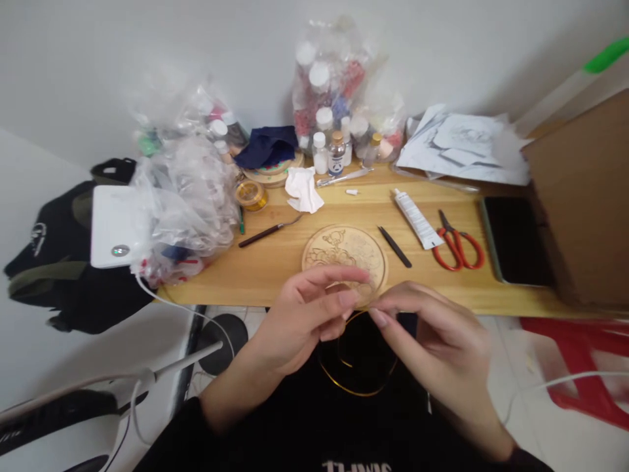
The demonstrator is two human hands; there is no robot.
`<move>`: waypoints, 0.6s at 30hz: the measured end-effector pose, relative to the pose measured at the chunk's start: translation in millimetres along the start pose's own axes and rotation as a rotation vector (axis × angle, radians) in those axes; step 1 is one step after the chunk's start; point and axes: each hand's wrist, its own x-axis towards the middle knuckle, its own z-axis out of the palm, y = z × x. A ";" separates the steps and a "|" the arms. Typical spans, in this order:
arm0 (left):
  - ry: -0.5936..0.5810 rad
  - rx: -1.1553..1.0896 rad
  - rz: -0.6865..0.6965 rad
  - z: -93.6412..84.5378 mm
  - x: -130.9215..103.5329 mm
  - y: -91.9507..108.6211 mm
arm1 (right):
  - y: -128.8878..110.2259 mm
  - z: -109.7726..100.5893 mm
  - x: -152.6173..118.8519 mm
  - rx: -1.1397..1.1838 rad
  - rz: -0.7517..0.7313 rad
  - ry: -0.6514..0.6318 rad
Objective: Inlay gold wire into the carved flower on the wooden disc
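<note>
A thin gold wire [361, 392] hangs in a loose loop below both hands, against the dark clothing. My right hand [437, 334] is closed in a pinch on the wire between thumb and index finger. Close beside it, my left hand [312, 311] has thumb and fingers drawn toward each other near the wire; whether it grips any of it cannot be made out. Behind the hands lies a round wooden disc [317, 246] with a line drawing on it, its front part covered by my left fingers.
Black tweezers [394, 247], a white tube [417, 219], red-handled scissors [457, 246] and a phone [514, 239] lie right of the disc. A dark-handled tool [268, 233] and a gold wire spool [251, 195] lie left. Bottles [336, 154] and plastic bags [189, 196] stand behind; a cardboard box [584, 203] is far right.
</note>
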 end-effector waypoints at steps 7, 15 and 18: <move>0.052 0.001 -0.019 10.3 -0.5 -1.4 | -15.9 1.2 3.4 -0.285 -0.068 0.217; 0.055 0.067 0.093 16.5 1.2 -6.5 | -22.5 2.4 4.8 -0.274 -0.129 0.323; 0.028 0.095 0.119 15.3 0.9 -8.0 | -23.6 2.6 6.5 -0.299 -0.112 0.323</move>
